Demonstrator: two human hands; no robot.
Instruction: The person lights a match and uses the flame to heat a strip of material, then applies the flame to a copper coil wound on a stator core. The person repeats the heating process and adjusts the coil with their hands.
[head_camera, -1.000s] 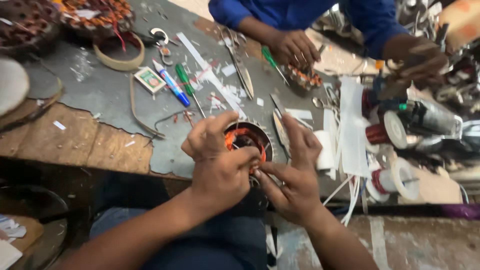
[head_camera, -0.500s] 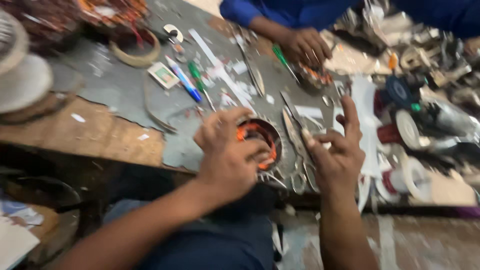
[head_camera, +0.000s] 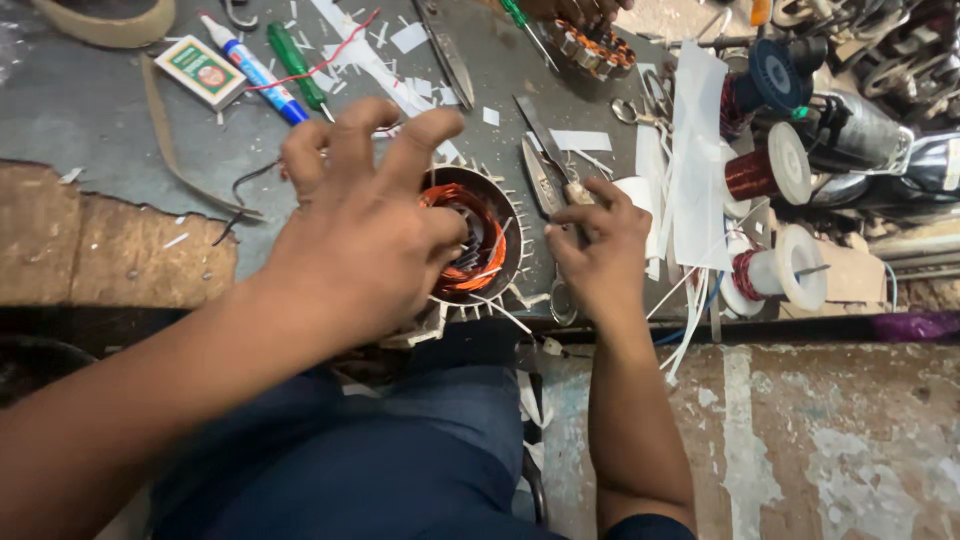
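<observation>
We see our left hand (head_camera: 365, 225) lying over the round motor stator (head_camera: 470, 240) at the near edge of the workbench (head_camera: 90, 100), thumb at the copper winding and the other fingers lifted and spread, so it steadies the stator rather than clasping it. Half a second ago our right hand (head_camera: 597, 250) was raised with its fingers open beside the stator; now it has dropped to the bench just right of it, fingers curled down onto the scissors (head_camera: 545, 165) lying there, though we cannot tell whether it truly grips them. The stator itself has stayed in place, white insulation slips sticking out around its rim. The bench top is grey, worn through to bare brown wood at the left, and littered with white paper scraps. Farther back lie a small green and white box (head_camera: 203, 70), a blue pen (head_camera: 255, 68) and a green-handled screwdriver (head_camera: 293, 65). To the right stand spools of copper wire (head_camera: 765, 172) and white strips of insulation paper (head_camera: 700, 150). At the far edge another person's hand (head_camera: 575, 10) rests over a second small stator (head_camera: 595, 48). Below the bench we see a stained concrete floor (head_camera: 800, 430).
</observation>
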